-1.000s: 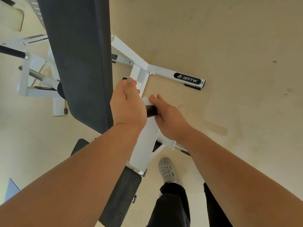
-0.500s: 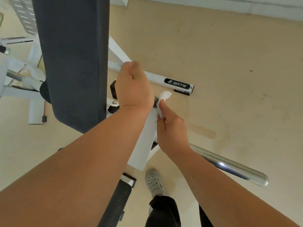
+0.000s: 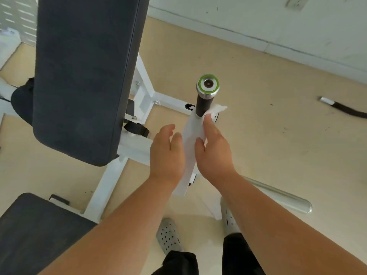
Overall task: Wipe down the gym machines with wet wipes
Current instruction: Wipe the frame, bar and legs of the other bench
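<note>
The gym machine (image 3: 111, 181) is a heavy white steel frame standing on the floor. I judge it will not shift under a wiping hand, so one can press on it firmly. Its dark back pad (image 3: 85, 76) is the biggest surface. It looks like padded vinyl, a little soft and smooth, so a wipe should slide over it easily. To the right of the pad a white lever arm (image 3: 189, 161) rises toward the camera and ends in a black grip (image 3: 201, 106) with a shiny metal cap (image 3: 208, 85). The arm is stiff, but it probably swings on a pivot, so it is better to steady it while rubbing. The left hand (image 3: 166, 153) is relaxed, with fingers loosely bent, just beside the arm and holding nothing. The right hand (image 3: 213, 153) curls round the arm from the other side and pins the wet wipe (image 3: 217, 109) against it, just under the black grip. The wipe is thin, limp and light. It bunches easily, so it is best kept flat under the fingers.
</note>
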`<state>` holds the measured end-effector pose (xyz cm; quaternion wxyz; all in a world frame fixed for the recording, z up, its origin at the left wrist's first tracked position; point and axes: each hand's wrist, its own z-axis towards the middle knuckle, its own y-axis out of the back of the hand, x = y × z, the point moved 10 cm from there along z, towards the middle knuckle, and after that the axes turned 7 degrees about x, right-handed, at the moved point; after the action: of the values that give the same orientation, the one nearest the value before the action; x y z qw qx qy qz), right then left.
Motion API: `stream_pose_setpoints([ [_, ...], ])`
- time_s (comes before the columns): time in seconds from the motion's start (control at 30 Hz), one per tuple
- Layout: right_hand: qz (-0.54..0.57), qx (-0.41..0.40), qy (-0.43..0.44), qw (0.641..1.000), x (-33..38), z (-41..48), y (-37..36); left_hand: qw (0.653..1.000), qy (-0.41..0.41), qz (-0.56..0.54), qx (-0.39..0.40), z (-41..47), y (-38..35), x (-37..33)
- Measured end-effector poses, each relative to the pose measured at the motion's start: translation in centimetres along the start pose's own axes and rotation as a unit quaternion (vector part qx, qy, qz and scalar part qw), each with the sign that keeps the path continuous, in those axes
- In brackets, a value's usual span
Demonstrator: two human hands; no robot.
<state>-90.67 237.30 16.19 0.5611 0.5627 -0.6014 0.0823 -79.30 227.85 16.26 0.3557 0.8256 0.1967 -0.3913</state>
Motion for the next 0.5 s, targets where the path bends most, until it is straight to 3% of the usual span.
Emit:
stream_pose_setpoints([
  [0.13,-0.171,0.029,0.082,0.981,1.2,-1.2,-1.5,0.974,-0.097,0.177,0.101,-1.1,-3.1,1.8],
  [0.27,-0.381,0.033,0.134,0.914,-0.6,-0.4,-2.1,0.928,-0.142,0.336,0.071,-1.9,-3.7,3.0],
  [0.5,-0.541,0.024,0.219,0.811,-1.3,-0.3,-0.9,0.937,-0.140,0.318,-0.020,-2.2,-3.0,3.4],
])
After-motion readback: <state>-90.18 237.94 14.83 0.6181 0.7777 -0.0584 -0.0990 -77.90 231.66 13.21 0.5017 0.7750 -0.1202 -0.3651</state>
